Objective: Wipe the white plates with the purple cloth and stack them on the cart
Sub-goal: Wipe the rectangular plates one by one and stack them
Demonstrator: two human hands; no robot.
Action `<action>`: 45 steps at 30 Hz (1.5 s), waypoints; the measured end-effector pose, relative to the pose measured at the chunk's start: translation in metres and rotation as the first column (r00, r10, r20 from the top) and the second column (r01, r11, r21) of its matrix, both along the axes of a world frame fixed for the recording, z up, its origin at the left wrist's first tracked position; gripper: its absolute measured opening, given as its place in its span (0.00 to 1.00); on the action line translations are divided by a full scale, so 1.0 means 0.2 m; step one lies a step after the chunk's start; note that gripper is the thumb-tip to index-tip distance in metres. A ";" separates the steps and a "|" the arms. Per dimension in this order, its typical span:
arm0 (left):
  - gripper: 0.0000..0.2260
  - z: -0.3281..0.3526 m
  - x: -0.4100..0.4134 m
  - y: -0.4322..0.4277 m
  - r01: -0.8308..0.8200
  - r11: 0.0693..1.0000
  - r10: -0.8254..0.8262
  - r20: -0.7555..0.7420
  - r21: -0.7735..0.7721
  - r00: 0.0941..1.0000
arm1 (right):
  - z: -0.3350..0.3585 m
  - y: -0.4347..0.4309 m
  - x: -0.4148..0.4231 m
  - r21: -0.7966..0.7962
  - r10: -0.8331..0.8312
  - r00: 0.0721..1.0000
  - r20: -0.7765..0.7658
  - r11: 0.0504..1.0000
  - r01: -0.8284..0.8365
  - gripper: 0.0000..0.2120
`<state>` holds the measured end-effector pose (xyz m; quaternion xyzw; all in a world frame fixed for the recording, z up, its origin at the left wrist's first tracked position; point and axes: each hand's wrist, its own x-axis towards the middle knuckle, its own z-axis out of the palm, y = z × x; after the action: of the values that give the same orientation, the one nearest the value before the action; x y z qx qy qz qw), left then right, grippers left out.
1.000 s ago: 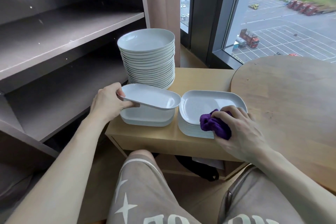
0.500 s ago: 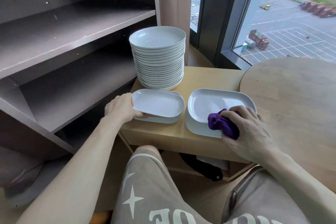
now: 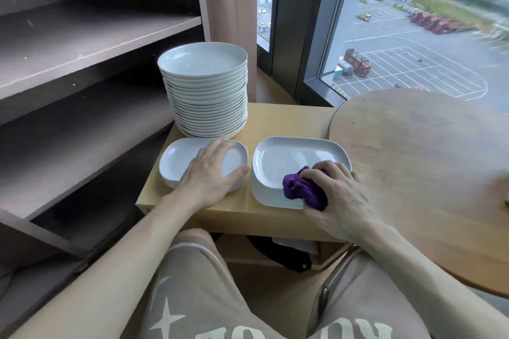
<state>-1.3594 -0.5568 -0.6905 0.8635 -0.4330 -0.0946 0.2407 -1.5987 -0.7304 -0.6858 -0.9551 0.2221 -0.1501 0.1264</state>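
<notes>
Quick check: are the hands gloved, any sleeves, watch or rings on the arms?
No gloves: the left hand and right hand are bare, with no rings or watch visible. The left forearm and right forearm are bare, no sleeve in view. The taupe shorts carry a white star and white lettering.

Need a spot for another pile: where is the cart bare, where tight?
Bare cart top lies behind the right plate stack, between the tall round stack and the round table. So is a narrow front strip. Tight: the slim gap to the left plate stack, where the left hand rests.
</notes>
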 end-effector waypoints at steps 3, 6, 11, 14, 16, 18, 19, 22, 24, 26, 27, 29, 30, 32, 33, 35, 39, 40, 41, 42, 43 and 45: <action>0.35 -0.07 -0.12 -0.07 0.197 0.978 -0.200 0.039 0.071 0.979 | 0.02 -0.01 0.00 0.033 0.002 1.000 0.000 0.999 -0.002 0.21; 0.39 -0.11 -0.13 -0.08 0.217 0.970 -0.223 0.046 0.114 0.974 | 0.03 -0.03 0.00 0.078 -0.038 0.999 0.036 0.996 0.035 0.23; 0.41 -0.12 -0.16 -0.09 0.192 0.980 -0.191 -0.018 0.060 0.981 | 0.01 -0.12 -0.01 0.011 -0.230 0.969 0.087 0.973 0.230 0.17; 0.40 -0.13 -0.18 -0.11 0.146 0.989 -0.145 -0.033 0.033 0.989 | 0.01 -0.18 -0.01 0.041 -0.354 0.935 0.008 0.935 0.353 0.12; 0.39 -0.12 -0.18 -0.12 0.100 0.995 -0.099 -0.060 0.012 0.993 | 0.02 -0.20 0.00 0.084 -0.384 0.921 -0.068 0.918 0.388 0.10; 0.39 -0.12 -0.18 -0.13 0.058 0.998 -0.058 -0.098 0.002 0.994 | 0.02 -0.20 0.03 0.037 -0.376 0.914 -0.151 0.922 0.385 0.09; 0.39 -0.12 -0.19 -0.13 0.043 0.999 -0.042 -0.113 0.000 0.993 | 0.03 -0.20 0.05 0.003 -0.377 0.907 -0.185 0.923 0.384 0.09; 0.40 -0.11 -0.20 -0.13 0.003 1.000 -0.005 -0.127 -0.015 0.992 | 0.06 -0.21 0.14 -0.070 -0.394 0.880 -0.267 0.918 0.390 0.10; 0.40 -0.10 -0.20 -0.13 -0.010 1.000 0.008 -0.134 -0.015 0.991 | 0.08 -0.22 0.17 -0.038 -0.420 0.863 -0.280 0.903 0.427 0.11; 0.40 -0.09 -0.20 -0.13 -0.016 1.000 0.016 -0.134 -0.004 0.991 | 0.09 -0.25 0.19 0.087 -0.472 0.854 -0.218 0.862 0.499 0.10; 0.40 -0.08 -0.20 -0.13 -0.018 1.000 0.018 -0.132 0.003 0.991 | 0.09 -0.27 0.20 0.149 -0.509 0.845 -0.164 0.834 0.531 0.10; 0.40 -0.08 -0.19 -0.14 -0.022 1.000 0.022 -0.135 0.003 0.991 | 0.10 -0.29 0.23 0.172 -0.573 0.814 -0.098 0.796 0.581 0.12; 0.40 -0.08 -0.18 -0.14 -0.028 1.000 0.028 -0.138 -0.001 0.990 | 0.10 -0.30 0.26 0.118 -0.584 0.806 -0.102 0.797 0.592 0.12; 0.41 -0.08 -0.18 -0.15 -0.041 0.999 0.040 -0.142 -0.006 0.989 | 0.10 -0.31 0.32 -0.033 -0.561 0.815 -0.148 0.826 0.563 0.13; 0.41 -0.08 -0.17 -0.15 -0.044 0.999 0.042 -0.143 -0.006 0.989 | 0.10 -0.31 0.36 -0.100 -0.534 0.828 -0.168 0.845 0.525 0.13; 0.41 -0.09 -0.16 -0.16 -0.051 0.999 0.049 -0.152 -0.009 0.987 | 0.08 -0.32 0.42 -0.201 -0.478 0.858 -0.187 0.874 0.443 0.14; 0.43 -0.10 -0.16 -0.17 -0.047 0.999 0.046 -0.153 -0.001 0.987 | 0.00 -0.29 0.49 -0.264 -0.434 0.890 -0.139 0.883 0.389 0.15; 0.43 -0.10 -0.15 -0.17 -0.047 0.999 0.047 -0.154 0.003 0.987 | -0.02 -0.27 0.50 -0.271 -0.422 0.899 -0.118 0.885 0.380 0.14; 0.43 -0.10 -0.15 -0.17 -0.047 0.999 0.048 -0.158 0.007 0.986 | -0.03 -0.26 0.51 -0.268 -0.404 0.910 -0.099 0.891 0.366 0.14; 0.43 -0.11 -0.15 -0.17 -0.046 0.999 0.047 -0.164 0.010 0.985 | -0.04 -0.25 0.51 -0.259 -0.379 0.921 -0.087 0.902 0.347 0.14; 0.44 -0.10 -0.15 -0.17 -0.042 0.999 0.044 -0.170 0.012 0.984 | -0.05 -0.23 0.52 -0.247 -0.350 0.933 -0.080 0.914 0.322 0.14; 0.44 -0.10 -0.14 -0.17 -0.038 0.999 0.038 -0.189 0.004 0.981 | -0.05 -0.19 0.55 -0.228 -0.295 0.952 -0.086 0.936 0.269 0.14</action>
<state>-1.3880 -0.5905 -0.7112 0.8587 -0.3917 -0.1719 0.2822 -1.4886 -0.7694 -0.6958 -0.9285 0.3467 -0.1323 -0.0131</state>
